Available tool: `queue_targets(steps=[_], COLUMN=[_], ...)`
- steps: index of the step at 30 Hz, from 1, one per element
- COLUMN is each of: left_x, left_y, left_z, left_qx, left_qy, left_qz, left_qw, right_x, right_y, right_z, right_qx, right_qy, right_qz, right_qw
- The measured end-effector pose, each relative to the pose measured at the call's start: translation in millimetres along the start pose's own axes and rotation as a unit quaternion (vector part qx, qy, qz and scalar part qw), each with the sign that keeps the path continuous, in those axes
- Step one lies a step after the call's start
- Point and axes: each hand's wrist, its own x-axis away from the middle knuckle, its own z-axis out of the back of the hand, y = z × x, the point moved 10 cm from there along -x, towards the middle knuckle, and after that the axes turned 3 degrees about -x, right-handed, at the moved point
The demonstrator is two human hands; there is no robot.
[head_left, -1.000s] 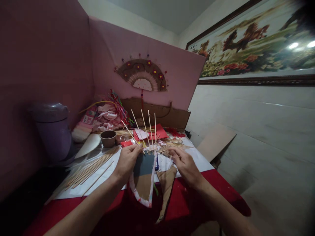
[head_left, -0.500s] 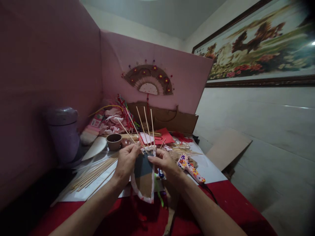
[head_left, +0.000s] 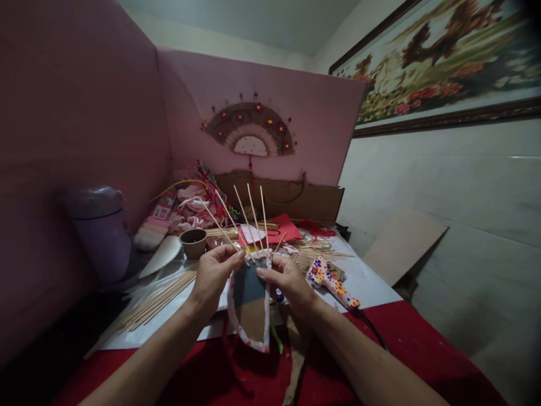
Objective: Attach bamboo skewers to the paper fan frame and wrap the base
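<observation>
Between my hands is a half-round cardboard piece [head_left: 252, 307] with a pale wrapped rim and a dark blue-grey patch near its upper edge. Several thin wooden sticks [head_left: 242, 210] fan out from that edge, pointing up and away. My left hand [head_left: 214, 277] is closed at its upper left corner, thumb and fingers pinching near the base of a stick. On the right side, my right hand [head_left: 291, 279] grips the cardboard with its thumb on the near face and its fingers behind. The fingers behind the cardboard are partly hidden.
A flower-patterned glue gun [head_left: 333, 285] lies to the right with its cord. Loose wooden sticks [head_left: 158, 299] and a brown cup [head_left: 193, 243] are at the left, beside a purple bin [head_left: 99, 234]. Red paper [head_left: 283, 225] lies behind. A decorated fan [head_left: 251, 129] hangs on the pink board.
The camera view has shifted slightly, with the background moving a little. Both hands keep their hold on the cardboard piece, which sits slightly further right in view.
</observation>
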Motion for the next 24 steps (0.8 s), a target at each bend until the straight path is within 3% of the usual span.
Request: queue_targets(steps=[24], left_x=[-0.1], left_y=[6.1], left_z=[-2.6], left_qx=[-0.018], left_qy=[-0.006], left_qz=[-0.025], left_qw=[0.999], right_x=[0.3], right_y=[2.7], right_z=[3.7], right_qx=[-0.001], right_qy=[0.027], right_qz=[0.017], right_qw=[0.999])
